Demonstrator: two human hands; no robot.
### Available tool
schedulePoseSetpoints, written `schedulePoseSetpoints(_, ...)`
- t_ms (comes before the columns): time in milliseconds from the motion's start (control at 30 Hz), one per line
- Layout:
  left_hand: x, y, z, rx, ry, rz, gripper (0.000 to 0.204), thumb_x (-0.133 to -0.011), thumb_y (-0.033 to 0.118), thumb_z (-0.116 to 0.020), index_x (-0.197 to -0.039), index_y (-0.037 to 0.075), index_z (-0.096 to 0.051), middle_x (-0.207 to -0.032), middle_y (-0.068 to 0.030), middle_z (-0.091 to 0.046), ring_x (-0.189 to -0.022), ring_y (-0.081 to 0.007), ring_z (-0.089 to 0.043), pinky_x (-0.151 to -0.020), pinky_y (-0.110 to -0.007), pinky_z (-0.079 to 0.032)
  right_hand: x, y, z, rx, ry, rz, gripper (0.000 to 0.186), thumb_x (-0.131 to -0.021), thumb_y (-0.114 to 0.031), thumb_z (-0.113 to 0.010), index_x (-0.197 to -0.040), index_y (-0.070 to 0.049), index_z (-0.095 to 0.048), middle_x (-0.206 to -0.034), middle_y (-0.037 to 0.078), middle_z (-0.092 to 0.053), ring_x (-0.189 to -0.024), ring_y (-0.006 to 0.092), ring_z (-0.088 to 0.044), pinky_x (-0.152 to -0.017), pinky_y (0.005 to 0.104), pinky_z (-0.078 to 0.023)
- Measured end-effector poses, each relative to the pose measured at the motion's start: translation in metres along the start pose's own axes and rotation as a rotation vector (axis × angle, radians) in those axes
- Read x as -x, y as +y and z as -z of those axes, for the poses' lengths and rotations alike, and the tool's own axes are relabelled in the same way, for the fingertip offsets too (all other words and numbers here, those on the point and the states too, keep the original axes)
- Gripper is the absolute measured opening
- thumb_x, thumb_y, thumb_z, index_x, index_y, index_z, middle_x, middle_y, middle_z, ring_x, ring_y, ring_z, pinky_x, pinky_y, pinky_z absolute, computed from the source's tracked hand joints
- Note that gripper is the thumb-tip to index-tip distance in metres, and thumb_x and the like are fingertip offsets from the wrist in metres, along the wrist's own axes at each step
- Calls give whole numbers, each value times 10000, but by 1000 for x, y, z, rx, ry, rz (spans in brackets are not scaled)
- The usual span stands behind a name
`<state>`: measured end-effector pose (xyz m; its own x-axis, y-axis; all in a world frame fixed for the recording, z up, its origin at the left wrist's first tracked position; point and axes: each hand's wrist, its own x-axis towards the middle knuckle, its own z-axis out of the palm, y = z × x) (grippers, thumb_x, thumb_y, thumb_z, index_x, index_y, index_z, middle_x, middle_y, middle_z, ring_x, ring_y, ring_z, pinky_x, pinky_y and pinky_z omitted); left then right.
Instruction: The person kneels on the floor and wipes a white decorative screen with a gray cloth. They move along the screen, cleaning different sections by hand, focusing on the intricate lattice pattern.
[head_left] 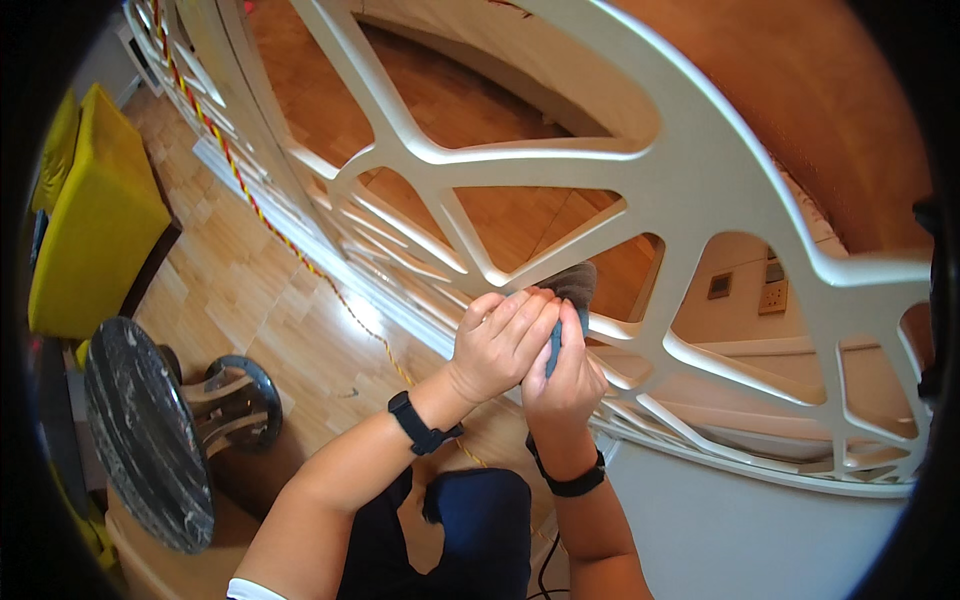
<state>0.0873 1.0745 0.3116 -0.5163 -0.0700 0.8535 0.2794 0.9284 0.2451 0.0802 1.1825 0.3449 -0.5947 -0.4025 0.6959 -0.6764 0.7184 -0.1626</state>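
Cloth (pixel 575 283), bunched upward, pressed by both hands (pixel 530 350) onto white lattice (pixel 690 200).

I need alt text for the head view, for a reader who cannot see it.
Both hands, left hand and right hand, press a dark grey cloth against a bar of a white lattice screen. A round dark marble side table stands on the wooden floor at left.

Round table (pixel 150 430) left of lattice screen (pixel 700 200), chair (pixel 95 220) behind table.
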Motion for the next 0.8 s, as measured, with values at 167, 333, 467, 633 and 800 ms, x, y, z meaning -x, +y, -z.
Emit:
schedulePoseSetpoints(167, 14, -9, -14, -35, 150, -67, 260, -858, 160, -602, -1108, 93, -630, -1080, -22, -663, -961, -136, -636, -854, -291, -384, 11, 10, -13, -147, 93, 132, 457, -754, 52, -652, -1196, 129, -570, -868, 174, -678, -518, 230, -571, -495, 321, -465)
schedulePoseSetpoints(333, 33, -19, -31, -54, 260, -118, 243, -888, 193, -583, -1116, 123, -626, -1092, -16, -669, -980, -129, -641, -867, -283, -362, 29, 27, -40, -231, 229, 247, 445, -784, 36, -671, -1201, 138, -554, -971, 211, -682, -591, 275, -626, -541, 351, -512)
schedulePoseSetpoints(467, 57, -37, -32, -35, 258, -250, 206, -866, 185, -604, -1050, 115, -666, -1059, -38, -672, -967, -153, -645, -844, -286, -400, 55, 25, -59, -257, 193, 157, 454, -773, 22, -688, -1197, 122, -564, -876, 198, -673, -560, 283, -617, -528, 357, -508)
schedulePoseSetpoints(633, 65, -62, -4, -92, 270, -399, 209, -842, 156, -613, -1033, 100, -677, -1015, -22, -658, -905, -158, -633, -863, -314, -430, 52, 5, -59, -160, 184, 326, 456, -791, -3, -667, -1234, 75, -591, -798, 162, -645, -524, 233, -569, -492, 325, -460)
schedulePoseSetpoints(800, -9, -80, 5, -120, 311, -305, 212, -875, 174, -568, -1060, 103, -642, -1118, -49, -660, -1174, -187, -583, -1094, -435, -268, -11, -17, -46, -76, 220, 159, 459, -831, 25, -619, -1283, 63, -549, -989, 217, -680, -685, 306, -667, -585, 369, -530)
